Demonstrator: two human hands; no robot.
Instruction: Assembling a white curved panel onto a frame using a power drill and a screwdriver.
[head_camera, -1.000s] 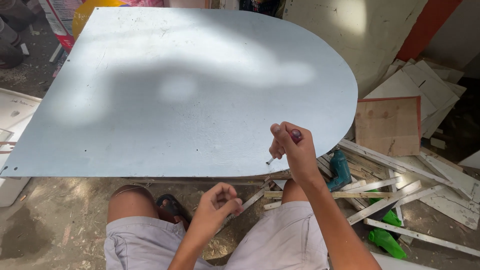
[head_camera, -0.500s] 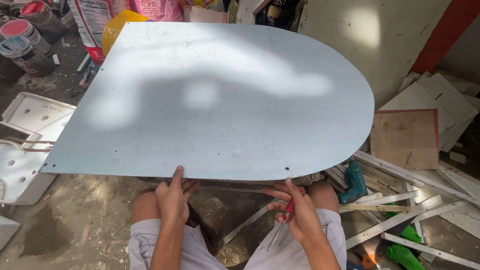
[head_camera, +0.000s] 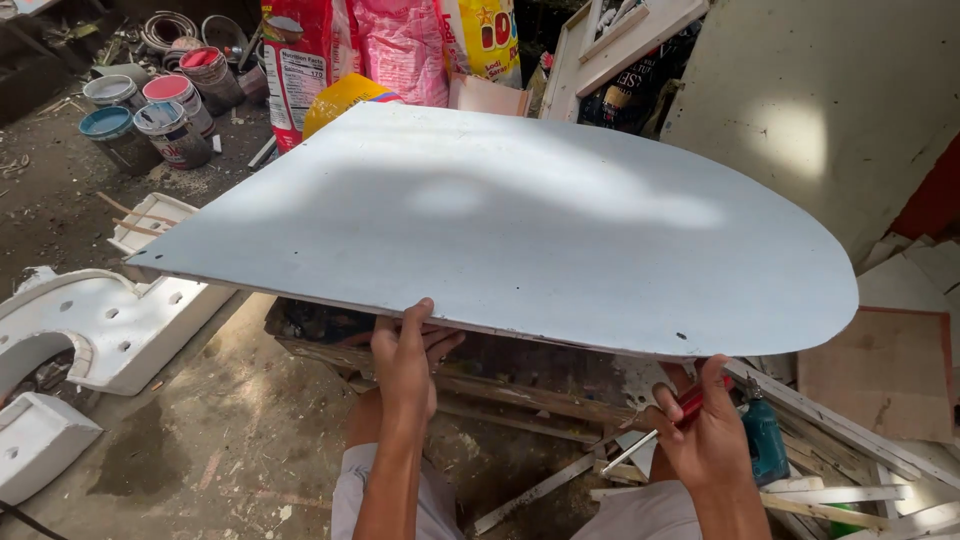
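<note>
The left hand (head_camera: 403, 365) clamps the near edge of a large pale-grey board with one rounded end (head_camera: 520, 220), thumb on top. The right hand (head_camera: 712, 440), beneath that edge further right, is closed round a red-handled screwdriver (head_camera: 655, 432). The board's long axis runs left to right, rounded end rightward, above dusty floor (head_camera: 250, 440) and paint cans (head_camera: 150, 115).

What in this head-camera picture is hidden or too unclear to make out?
- Underside of the pale blue board: hidden by the board itself.
- Left hand: fingers curl under the board's edge, so their tips are out of sight.
- Red-handled tool in the right hand: handle mostly covered by the hand, tip too small to identify.
- Blue drill: partly hidden behind the right hand.
</note>
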